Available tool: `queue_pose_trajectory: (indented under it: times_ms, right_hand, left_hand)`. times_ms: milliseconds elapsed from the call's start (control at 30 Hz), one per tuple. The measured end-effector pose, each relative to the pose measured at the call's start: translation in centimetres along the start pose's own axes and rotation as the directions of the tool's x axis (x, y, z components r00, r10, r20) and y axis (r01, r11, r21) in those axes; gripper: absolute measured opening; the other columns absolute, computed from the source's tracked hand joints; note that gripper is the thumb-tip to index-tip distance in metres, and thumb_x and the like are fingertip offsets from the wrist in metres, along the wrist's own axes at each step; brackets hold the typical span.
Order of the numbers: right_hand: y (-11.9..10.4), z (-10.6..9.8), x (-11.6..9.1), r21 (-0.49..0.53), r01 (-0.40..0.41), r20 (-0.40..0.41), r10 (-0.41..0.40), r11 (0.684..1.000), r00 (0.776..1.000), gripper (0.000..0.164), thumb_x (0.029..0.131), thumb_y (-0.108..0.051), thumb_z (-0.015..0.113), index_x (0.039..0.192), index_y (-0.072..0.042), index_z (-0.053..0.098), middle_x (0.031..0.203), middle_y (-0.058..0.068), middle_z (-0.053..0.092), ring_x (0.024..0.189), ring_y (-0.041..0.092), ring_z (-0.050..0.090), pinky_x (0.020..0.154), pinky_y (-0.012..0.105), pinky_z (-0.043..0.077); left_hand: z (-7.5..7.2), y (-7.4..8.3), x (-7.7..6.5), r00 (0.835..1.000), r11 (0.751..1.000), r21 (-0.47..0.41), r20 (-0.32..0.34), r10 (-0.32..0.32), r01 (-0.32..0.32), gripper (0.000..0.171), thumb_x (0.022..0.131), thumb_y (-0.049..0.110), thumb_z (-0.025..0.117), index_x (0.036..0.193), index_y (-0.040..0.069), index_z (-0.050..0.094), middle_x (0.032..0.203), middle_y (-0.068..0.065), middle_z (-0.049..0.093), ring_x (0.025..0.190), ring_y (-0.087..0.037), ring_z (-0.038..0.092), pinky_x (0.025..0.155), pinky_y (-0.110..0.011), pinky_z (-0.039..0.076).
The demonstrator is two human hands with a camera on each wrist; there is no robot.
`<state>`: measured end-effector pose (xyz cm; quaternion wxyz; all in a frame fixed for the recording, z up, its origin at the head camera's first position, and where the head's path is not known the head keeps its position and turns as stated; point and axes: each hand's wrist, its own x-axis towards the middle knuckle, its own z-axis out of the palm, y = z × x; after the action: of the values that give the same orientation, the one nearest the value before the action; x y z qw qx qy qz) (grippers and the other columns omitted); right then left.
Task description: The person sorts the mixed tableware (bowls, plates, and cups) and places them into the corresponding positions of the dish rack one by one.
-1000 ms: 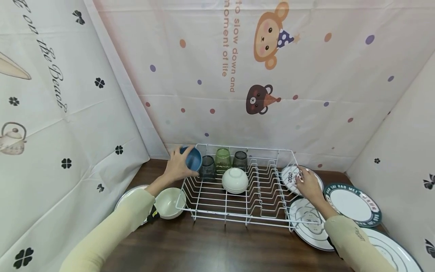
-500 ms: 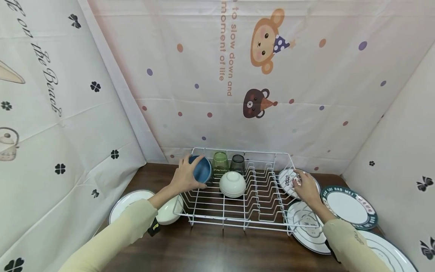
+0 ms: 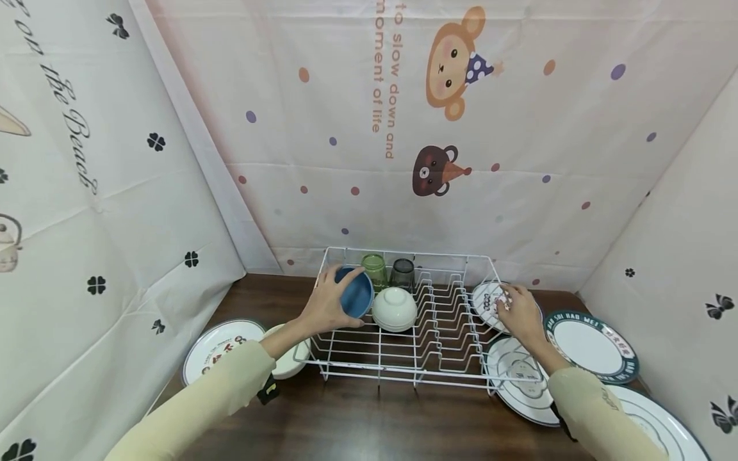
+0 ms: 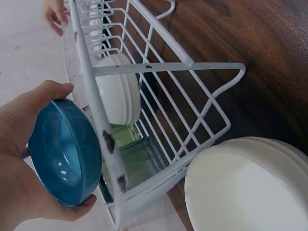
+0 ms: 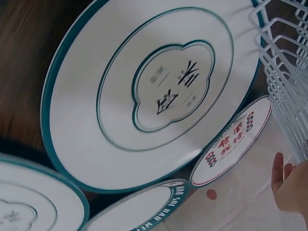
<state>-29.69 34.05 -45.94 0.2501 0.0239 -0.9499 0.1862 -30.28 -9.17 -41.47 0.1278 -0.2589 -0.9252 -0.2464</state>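
A: That glossy blue round bowl near the centre of the head view really pops. Other colours?

B: See-through green glass tumbler and a smoky dark grey glass tumbler, also mid-frame. White wire rack, dark chips in the left wrist view. Lower right, a white round plate with a dark green rim, white lettering.

A: Backdrop?

B: Whitish cloth up top: orange, purple, red dots, tan monkey, brown bear.

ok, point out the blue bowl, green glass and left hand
Blue bowl [image 4: 61,150]: left wrist view, on its inside.
Green glass [image 3: 375,272]: head view, on its side.
Left hand [image 3: 327,307]: head view, on its back.
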Motion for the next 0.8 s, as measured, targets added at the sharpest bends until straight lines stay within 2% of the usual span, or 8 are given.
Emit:
queue_pose_trajectory:
  times_ms: [167, 367, 567, 700, 800]
  right_hand:
    - [-0.3, -0.1, 0.4, -0.021, 0.019, 0.002, -0.019, 1.000, 1.000, 0.045, 0.089, -0.008, 0.062, 0.128, 0.014, 0.061, 0.128, 0.032, 0.060, 0.119, 0.051, 0.056, 0.095, 0.062, 0.050]
    - [-0.6, -0.2, 0.3, -0.067, 0.044, -0.011, -0.045, 0.997, 0.999, 0.044, 0.088, -0.007, 0.062, 0.126, 0.014, 0.063, 0.125, 0.031, 0.063, 0.113, 0.049, 0.060, 0.090, 0.060, 0.053]
    - [-0.8, -0.2, 0.4, -0.071, 0.061, 0.005, -0.060, 0.996, 0.998, 0.045, 0.087, -0.009, 0.062, 0.127, 0.013, 0.063, 0.127, 0.032, 0.063, 0.116, 0.051, 0.060, 0.094, 0.061, 0.051]
    - [-0.5, -0.4, 0.5, -0.114, 0.098, -0.031, -0.102, 0.989, 0.994, 0.043, 0.086, -0.010, 0.064, 0.123, 0.014, 0.064, 0.123, 0.032, 0.065, 0.116, 0.051, 0.060, 0.094, 0.062, 0.050]
    - [-0.7, -0.6, 0.5, -0.097, 0.114, -0.067, -0.121, 0.989, 0.990, 0.044, 0.087, -0.010, 0.065, 0.123, 0.014, 0.063, 0.125, 0.034, 0.063, 0.119, 0.053, 0.057, 0.096, 0.064, 0.048]
  left_hand:
    - [0.4, 0.3, 0.3, 1.000, 1.000, -0.009, -0.004, 0.000, 0.000, 0.109, 0.060, 0.038, 0.098, 0.154, 0.024, 0.044, 0.156, -0.032, 0.033, 0.137, -0.058, 0.038, 0.091, -0.071, 0.050]
    - [0.9, 0.8, 0.2, 1.000, 0.999, -0.044, -0.002, 0.012, -0.012, 0.108, 0.061, 0.036, 0.097, 0.155, 0.022, 0.043, 0.155, -0.032, 0.033, 0.138, -0.057, 0.037, 0.091, -0.072, 0.049]
    - [1.1, 1.2, 0.0, 0.999, 0.990, -0.132, -0.005, -0.042, 0.041, 0.107, 0.062, 0.035, 0.096, 0.155, 0.023, 0.043, 0.156, -0.032, 0.031, 0.138, -0.056, 0.035, 0.094, -0.071, 0.048]
    - [0.8, 1.7, 0.2, 0.999, 0.987, -0.156, 0.014, -0.035, 0.037, 0.108, 0.063, 0.036, 0.096, 0.156, 0.027, 0.041, 0.157, -0.031, 0.029, 0.139, -0.055, 0.034, 0.096, -0.070, 0.048]
    - [0.6, 2.0, 0.4, 1.000, 0.984, -0.178, 0.024, -0.011, 0.015, 0.109, 0.062, 0.036, 0.096, 0.155, 0.026, 0.040, 0.157, -0.029, 0.028, 0.138, -0.054, 0.035, 0.097, -0.070, 0.048]
